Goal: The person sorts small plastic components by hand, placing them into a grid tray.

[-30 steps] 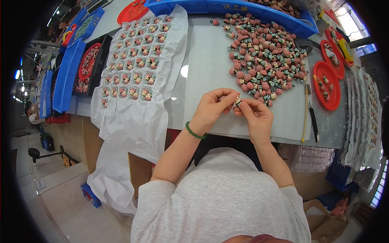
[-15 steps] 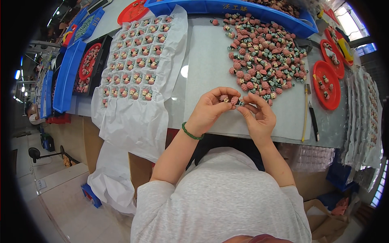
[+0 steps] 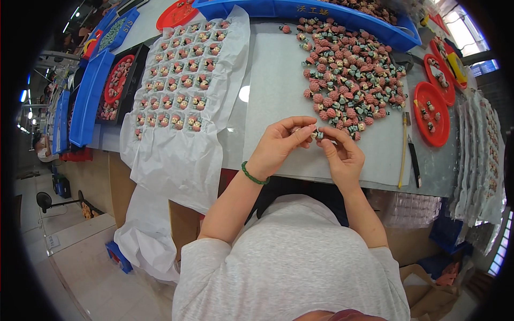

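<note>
Between my two hands, over the white sheet (image 3: 267, 80), is a small figurine (image 3: 318, 136) with a pink knobbly head and a grey-green body. My left hand (image 3: 277, 143), with a green braided bracelet (image 3: 252, 175) at its wrist, pinches the figurine's head end. A bit of pink shows inside its curled fingers, perhaps a second figurine. My right hand (image 3: 344, 156) has its thumb and fingertips closed at the body end. Beyond the hands lies a large heap of similar figurines (image 3: 348, 75). At left, more figurines sit in rows in a pocketed tray (image 3: 167, 88) on white paper.
A long blue bin (image 3: 300, 9) borders the heap at the back. Red plates (image 3: 436, 131) with a few figurines stand at right, near a thin yellow-handled brush (image 3: 403, 150) and a black tool (image 3: 414, 163). Stacked clear trays (image 3: 484, 150) are at far right, an upright blue bin (image 3: 91, 101) at left.
The figurine has been turned between my fingers; its pale face and body now show more. My left thumb has shifted up over its head. Both hands stay in about the same place.
</note>
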Demonstrator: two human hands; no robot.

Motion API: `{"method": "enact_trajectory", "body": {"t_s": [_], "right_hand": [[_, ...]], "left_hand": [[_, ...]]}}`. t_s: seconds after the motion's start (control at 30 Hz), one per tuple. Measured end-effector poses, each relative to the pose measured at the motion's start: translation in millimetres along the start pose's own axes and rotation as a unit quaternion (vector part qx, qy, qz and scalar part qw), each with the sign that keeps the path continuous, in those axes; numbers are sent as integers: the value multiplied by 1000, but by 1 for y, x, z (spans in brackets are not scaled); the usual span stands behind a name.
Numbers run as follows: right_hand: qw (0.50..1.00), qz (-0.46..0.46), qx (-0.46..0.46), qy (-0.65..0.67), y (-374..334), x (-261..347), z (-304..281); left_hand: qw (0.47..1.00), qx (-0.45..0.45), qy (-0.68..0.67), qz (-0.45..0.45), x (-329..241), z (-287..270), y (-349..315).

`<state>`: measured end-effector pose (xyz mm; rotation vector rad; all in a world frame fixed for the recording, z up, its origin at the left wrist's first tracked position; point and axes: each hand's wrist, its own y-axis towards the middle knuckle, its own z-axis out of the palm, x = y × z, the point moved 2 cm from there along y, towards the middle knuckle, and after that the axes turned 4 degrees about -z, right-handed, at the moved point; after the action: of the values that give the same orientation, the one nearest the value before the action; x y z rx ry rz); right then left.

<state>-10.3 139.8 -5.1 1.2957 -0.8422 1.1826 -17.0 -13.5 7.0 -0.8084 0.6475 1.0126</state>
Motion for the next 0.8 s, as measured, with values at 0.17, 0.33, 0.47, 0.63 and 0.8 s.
{"method": "enact_trajectory", "body": {"t_s": [0.17, 0.33, 0.47, 0.63, 0.8], "right_hand": [[991, 99, -11, 85, -3, 2, 6], [984, 136, -33, 109, -5, 0, 9], [985, 128, -42, 112, -7, -3, 10], [987, 110, -50, 105, -8, -5, 9], [997, 48, -56, 16, -10, -4, 5]], "left_hand": [[995, -21, 101, 3, 0, -2, 3], [989, -38, 144, 2, 1, 0, 5], [986, -49, 156, -22, 4, 0, 5], [990, -34, 138, -21, 7, 1, 7], [997, 15, 79, -7, 7, -2, 6]]}}
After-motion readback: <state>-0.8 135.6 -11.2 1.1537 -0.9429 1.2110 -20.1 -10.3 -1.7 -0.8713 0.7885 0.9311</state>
